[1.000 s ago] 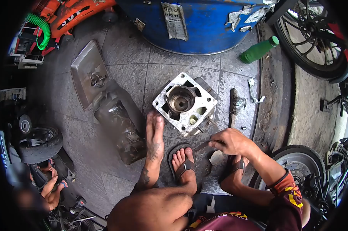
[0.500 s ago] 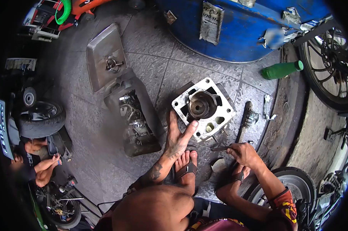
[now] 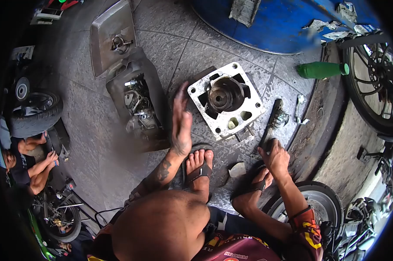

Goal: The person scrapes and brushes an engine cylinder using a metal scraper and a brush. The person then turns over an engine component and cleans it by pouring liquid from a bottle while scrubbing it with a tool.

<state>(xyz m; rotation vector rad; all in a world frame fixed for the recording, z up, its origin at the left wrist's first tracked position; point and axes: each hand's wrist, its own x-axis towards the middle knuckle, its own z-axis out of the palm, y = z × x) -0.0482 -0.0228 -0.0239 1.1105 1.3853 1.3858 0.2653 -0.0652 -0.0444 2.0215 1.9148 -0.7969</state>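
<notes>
An engine cylinder block (image 3: 254,98) sits on the floor ahead of me, its pale machined face up and its round bore dark inside. Beside its left edge is my left hand (image 3: 181,128), open, fingers stretched and slightly blurred, holding nothing. My right hand (image 3: 275,160) is closed around the handle end of a brush (image 3: 278,119) at the block's right. The brush's bristles point right and look dirty. Where the flat dark tool from earlier lies is not clear.
Left of the block stands a dark metal pan (image 3: 155,104) with engine parts inside, and a tray (image 3: 103,37) beyond it. A green bottle (image 3: 320,70) lies near the kerb, by a blue drum (image 3: 270,30). Wheels and motorcycles line both sides; another person (image 3: 31,163) sits at left.
My left hand has left the block's corner and straightened beside it. My right hand has moved up to the brush handle; the flat tool it held no longer shows. The camera view has shifted.
</notes>
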